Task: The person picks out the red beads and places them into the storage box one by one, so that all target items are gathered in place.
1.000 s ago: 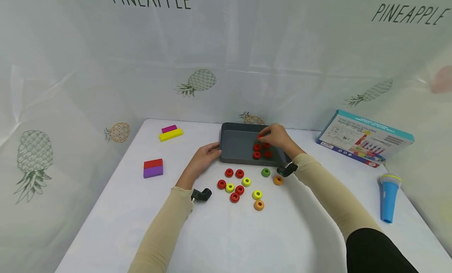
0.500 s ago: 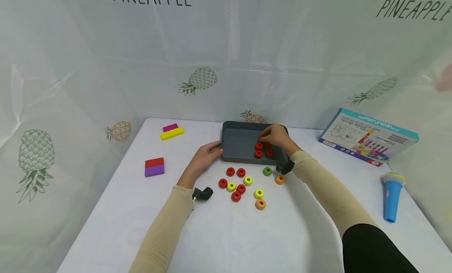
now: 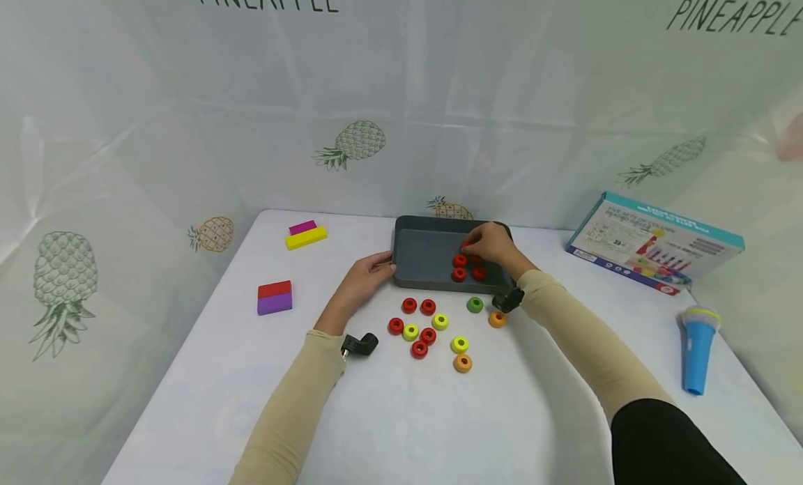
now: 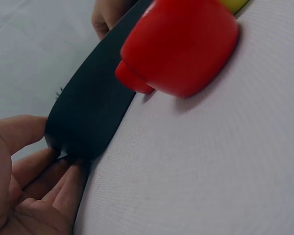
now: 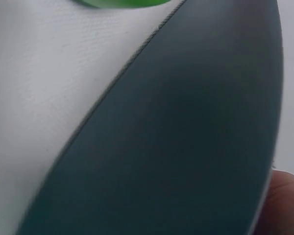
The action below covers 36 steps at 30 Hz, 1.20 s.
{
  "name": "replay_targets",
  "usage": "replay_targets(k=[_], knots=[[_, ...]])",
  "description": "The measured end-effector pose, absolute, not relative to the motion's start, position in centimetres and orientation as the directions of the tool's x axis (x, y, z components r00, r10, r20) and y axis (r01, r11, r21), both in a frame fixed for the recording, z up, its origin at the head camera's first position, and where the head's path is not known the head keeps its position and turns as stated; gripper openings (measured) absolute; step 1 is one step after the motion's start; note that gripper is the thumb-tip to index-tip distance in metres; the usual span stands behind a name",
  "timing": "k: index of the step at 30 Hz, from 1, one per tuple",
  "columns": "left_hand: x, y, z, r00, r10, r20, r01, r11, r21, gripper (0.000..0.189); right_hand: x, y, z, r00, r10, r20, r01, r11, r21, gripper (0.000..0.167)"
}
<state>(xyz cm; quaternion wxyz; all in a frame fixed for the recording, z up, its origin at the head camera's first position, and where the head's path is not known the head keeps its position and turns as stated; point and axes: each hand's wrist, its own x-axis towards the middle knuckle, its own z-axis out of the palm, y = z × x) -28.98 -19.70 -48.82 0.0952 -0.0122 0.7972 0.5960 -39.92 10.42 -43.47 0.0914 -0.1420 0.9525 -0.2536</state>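
A dark grey tray (image 3: pixel 423 262) lies at the back of the white table. My left hand (image 3: pixel 364 281) grips its left end; in the left wrist view, the thumb and fingers (image 4: pixel 68 191) of that hand close on the tray's corner (image 4: pixel 83 112). Over the right half of the tray, my right hand (image 3: pixel 492 244) pinches a red ring (image 3: pixel 465 244), mostly hidden by the fingers. Several red rings (image 3: pixel 459 274) lie in rows just in front of that hand, inside the tray. From the right wrist, the tray wall (image 5: pixel 176 127) hides most of the hand.
In front of the tray lie loose red rings (image 3: pixel 419 349), yellow rings (image 3: pixel 459 344), orange rings (image 3: pixel 462 363) and a green ring (image 3: pixel 475 304). Coloured blocks (image 3: pixel 274 303) lie to the left. On the right are a toy box (image 3: pixel 652 244) and a blue toy microphone (image 3: pixel 696 352).
The head view has shifted slightly. Both hands stay in nearly the same places, the left at the tray's end and the right over the red rings.
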Motion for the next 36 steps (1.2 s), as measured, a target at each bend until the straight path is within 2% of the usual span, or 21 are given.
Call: replay_targets(k=[10,18,23,27,36], knots=[[-29.1,-19.7,-48.8,-0.982,0.093,-0.164,-0.129,0.298,0.946,0.055,-39.7,10.7,-42.9,-0.951,-0.303,-0.068,-0.224,0.820,-0.526,0.038],[-29.0,-19.5,-48.8,-0.984,0.089,-0.151,-0.117,0.310,0.944,0.055,-35.9,10.7,-41.3,-0.926,-0.372,0.059,-0.336,0.744,-0.578,0.038],[-28.8,-19.4,-48.8,-0.986,0.072,-0.152,-0.122,0.315,0.941,0.054,-31.9,10.2,-41.1,-0.876,-0.456,0.159,-0.451,0.654,-0.608,0.033],[-28.8,-19.4,-49.1,-0.986,0.074,-0.147,-0.117,0.315,0.942,0.054,-28.8,9.7,-41.8,-0.829,-0.527,0.187,-0.515,0.590,-0.622,0.030],[-28.8,-19.5,-48.9,-0.987,0.076,-0.144,-0.113,0.312,0.943,0.054,-24.0,8.2,-43.8,-0.718,-0.687,0.109,-0.591,0.519,-0.617,0.034]])
